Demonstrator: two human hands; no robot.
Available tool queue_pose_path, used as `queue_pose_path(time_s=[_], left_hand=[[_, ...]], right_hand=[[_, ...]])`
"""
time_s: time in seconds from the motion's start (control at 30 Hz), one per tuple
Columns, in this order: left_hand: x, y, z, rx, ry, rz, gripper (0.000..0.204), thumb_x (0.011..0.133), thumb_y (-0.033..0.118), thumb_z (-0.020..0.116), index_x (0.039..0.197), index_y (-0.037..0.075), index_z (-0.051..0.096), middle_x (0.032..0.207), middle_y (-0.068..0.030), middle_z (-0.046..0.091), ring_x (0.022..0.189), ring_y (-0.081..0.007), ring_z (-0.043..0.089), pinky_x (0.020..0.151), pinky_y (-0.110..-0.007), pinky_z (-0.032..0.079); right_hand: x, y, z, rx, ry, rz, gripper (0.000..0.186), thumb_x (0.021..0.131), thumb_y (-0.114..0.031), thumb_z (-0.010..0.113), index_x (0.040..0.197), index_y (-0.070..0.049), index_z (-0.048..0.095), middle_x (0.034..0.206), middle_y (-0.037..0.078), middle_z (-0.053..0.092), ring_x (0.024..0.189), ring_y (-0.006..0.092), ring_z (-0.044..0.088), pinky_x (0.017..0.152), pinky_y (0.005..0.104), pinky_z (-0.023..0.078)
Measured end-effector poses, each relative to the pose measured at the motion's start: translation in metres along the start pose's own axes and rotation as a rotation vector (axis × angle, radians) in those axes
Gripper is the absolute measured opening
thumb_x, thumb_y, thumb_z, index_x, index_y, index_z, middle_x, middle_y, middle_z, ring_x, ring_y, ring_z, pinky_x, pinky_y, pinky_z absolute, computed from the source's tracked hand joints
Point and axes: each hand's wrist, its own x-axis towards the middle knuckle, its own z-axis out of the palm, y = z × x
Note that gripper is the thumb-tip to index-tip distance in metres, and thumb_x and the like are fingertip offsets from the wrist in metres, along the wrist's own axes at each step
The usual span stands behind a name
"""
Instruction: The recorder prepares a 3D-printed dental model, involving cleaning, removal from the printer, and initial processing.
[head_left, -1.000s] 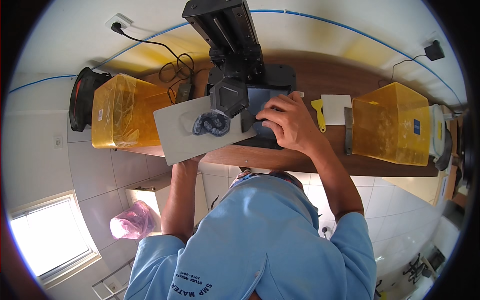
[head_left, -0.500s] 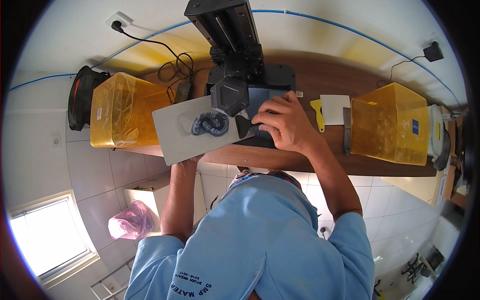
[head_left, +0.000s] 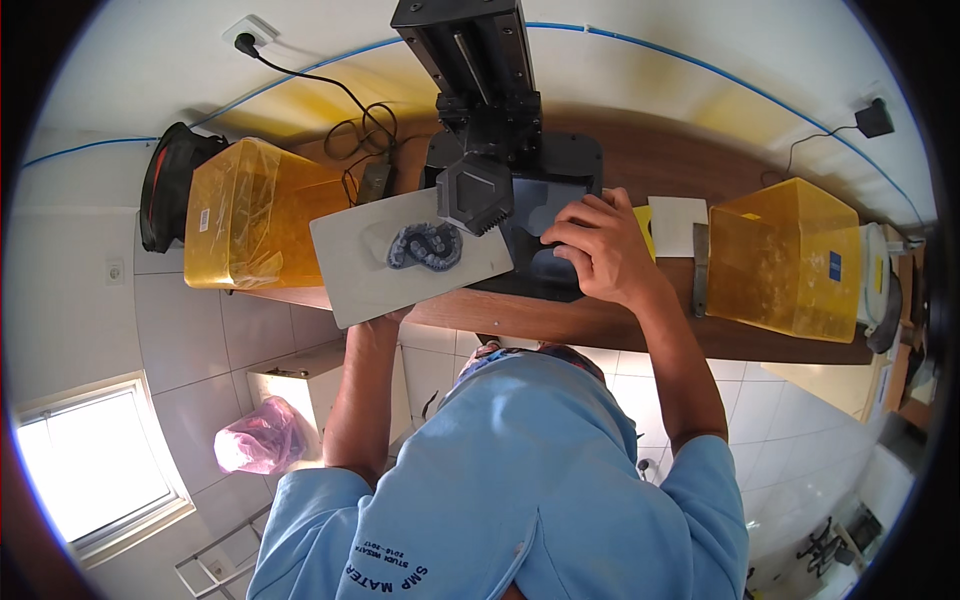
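Observation:
My left hand (head_left: 384, 322) holds a flat light-grey board (head_left: 350, 285) from below at its near edge; most of its fingers are hidden underneath. On the board lies a blue-grey, wet-looking dental arch model (head_left: 408, 248). My right hand (head_left: 607, 248) is closed, fingers pinched round a small dark scraper (head_left: 526, 240), just past the board's right edge. Beneath the scraper is the dark tray (head_left: 545, 272) of a black resin 3D printer (head_left: 476, 195). The printer's angular head overhangs the board's far right corner.
Yellow translucent covers stand at left (head_left: 255, 215) and right (head_left: 780, 260) on the brown table (head_left: 660, 315). Near the right cover lie a white tile (head_left: 678, 225), a partly hidden yellow tool (head_left: 644, 225) and a metal blade (head_left: 700, 270). A power cable (head_left: 330, 85) runs behind.
My right hand has drawn the scraper rightward, off the board's right edge and over the tray. My left hand keeps the board and model in nearly the same place.

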Motion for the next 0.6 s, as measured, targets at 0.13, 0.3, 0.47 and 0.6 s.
queue_pose_path(time_s=[0.13,0.3,0.47,0.6], left_hand=[[-0.003,-0.006,0.014,0.063,0.097,0.062,0.061,0.102,0.055,0.049,0.138,0.007,0.059,0.132,-0.015,0.065,0.118,-0.0323,0.067,0.096,-0.05,0.06],[-0.001,-0.008,0.016,0.133,0.146,0.1,0.06,0.103,0.054,0.049,0.139,0.007,0.057,0.134,-0.0155,0.064,0.119,-0.0311,0.066,0.095,-0.048,0.061],[-0.004,-0.003,0.003,0.08,0.001,0.094,0.056,0.103,0.05,0.052,0.136,0.007,0.059,0.132,-0.0149,0.065,0.118,-0.0309,0.067,0.093,-0.047,0.062],[-0.005,-0.005,0.002,0.026,-0.011,0.062,0.052,0.102,0.048,0.054,0.133,0.007,0.062,0.128,-0.0146,0.068,0.113,-0.0311,0.069,0.09,-0.046,0.063]], right_hand=[[0.013,-0.039,0.0,0.098,0.093,-0.018,0.013,0.083,-0.01,0.079,0.094,-0.016,0.077,0.093,0.0,0.068,0.089,0.0196,0.064,0.088,0.0414,0.039],[0.011,-0.066,0.011,0.05,0.108,0.008,0.017,0.082,-0.012,0.082,0.097,-0.014,0.077,0.095,0.001,0.067,0.089,0.0213,0.063,0.083,0.0392,0.041],[0.004,-0.032,0.01,0.028,0.085,0.012,0.015,0.08,-0.011,0.081,0.094,-0.016,0.077,0.092,0.002,0.067,0.087,0.022,0.063,0.087,0.0413,0.039],[0.007,-0.006,-0.001,-0.053,0.053,0.042,0.016,0.079,-0.009,0.079,0.092,-0.018,0.077,0.094,-0.001,0.069,0.091,0.0205,0.063,0.089,0.0418,0.038]])
